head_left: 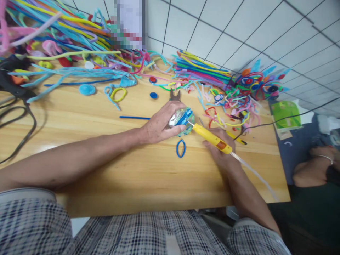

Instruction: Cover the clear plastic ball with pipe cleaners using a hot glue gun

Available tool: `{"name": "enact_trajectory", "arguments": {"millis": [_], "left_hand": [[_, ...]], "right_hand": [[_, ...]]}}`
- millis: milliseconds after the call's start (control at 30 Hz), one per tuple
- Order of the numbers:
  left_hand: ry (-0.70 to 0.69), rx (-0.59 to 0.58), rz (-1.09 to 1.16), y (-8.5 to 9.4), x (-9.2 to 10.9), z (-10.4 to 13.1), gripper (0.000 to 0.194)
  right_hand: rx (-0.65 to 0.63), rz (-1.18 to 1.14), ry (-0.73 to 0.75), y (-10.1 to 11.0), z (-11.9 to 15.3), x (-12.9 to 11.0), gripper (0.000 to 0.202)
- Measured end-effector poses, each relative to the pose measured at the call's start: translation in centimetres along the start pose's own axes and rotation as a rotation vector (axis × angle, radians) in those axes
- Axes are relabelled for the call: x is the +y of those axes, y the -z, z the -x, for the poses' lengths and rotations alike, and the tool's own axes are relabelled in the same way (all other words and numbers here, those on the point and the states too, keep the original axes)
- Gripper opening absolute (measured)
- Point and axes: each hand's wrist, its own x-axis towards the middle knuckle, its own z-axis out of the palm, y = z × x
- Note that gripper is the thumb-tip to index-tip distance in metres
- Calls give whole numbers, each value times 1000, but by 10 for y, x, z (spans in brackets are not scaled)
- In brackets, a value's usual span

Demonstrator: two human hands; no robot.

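My left hand [162,123] is closed around a shiny, rounded clear-and-blue piece [183,118] with blue strips across it. Its exact kind is hard to make out. In my right hand [222,147] is a yellow hot glue gun [209,136], with a long clear glue stick [253,172] running out of its back. The gun's metal nozzle points left and meets or nearly meets the blue strips. Just below lies a blue pipe cleaner loop [181,148]. A straight blue pipe cleaner [134,117] extends left from beside my left wrist. Dark plier-like jaws [175,94] show beyond my left hand.
Bundles of coloured pipe cleaners [79,26] fill the back left, with another bundle [202,71] at the back centre. Loose scraps [233,108] lie right. A black cord [287,120] crosses above the table's right edge. Another person's arm [309,171] is at the far right.
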Motion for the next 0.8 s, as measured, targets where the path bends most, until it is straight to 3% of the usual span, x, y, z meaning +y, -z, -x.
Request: {"name": "enact_trajectory", "arguments": {"millis": [800], "left_hand": [[48,-33,-7,0,1,0,58]], "right_hand": [[-21,24,-12,4,-3,-4,8]]}}
